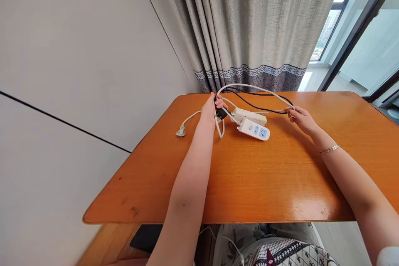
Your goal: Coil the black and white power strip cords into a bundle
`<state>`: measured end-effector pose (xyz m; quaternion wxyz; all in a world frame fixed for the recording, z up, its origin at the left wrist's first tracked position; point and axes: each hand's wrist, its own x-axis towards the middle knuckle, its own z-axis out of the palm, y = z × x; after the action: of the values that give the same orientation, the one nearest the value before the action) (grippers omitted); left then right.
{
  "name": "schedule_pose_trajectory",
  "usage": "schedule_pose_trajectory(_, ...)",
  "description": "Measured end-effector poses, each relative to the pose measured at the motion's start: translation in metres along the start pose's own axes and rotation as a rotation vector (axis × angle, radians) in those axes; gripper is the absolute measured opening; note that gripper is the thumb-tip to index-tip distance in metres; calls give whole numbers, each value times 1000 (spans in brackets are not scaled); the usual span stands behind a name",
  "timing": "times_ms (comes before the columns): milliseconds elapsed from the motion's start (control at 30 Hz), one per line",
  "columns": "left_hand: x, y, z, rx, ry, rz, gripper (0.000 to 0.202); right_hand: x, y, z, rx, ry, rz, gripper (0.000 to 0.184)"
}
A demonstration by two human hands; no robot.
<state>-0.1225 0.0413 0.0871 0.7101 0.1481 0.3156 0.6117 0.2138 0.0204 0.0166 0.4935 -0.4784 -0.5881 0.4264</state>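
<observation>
Orange tabletop carries a white power strip mid-table. Left hand clenches the black plug and looped white cord; right hand pinches it with the black cord. Tugging could drag the strip or tangle loops.
</observation>
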Motion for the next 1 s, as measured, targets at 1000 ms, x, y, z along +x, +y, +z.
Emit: schedule_pose_trajectory(1000, -54, -27, 28, 798, -315, 413, 48, -84, -154, 114, -1461, -793, -459, 27)
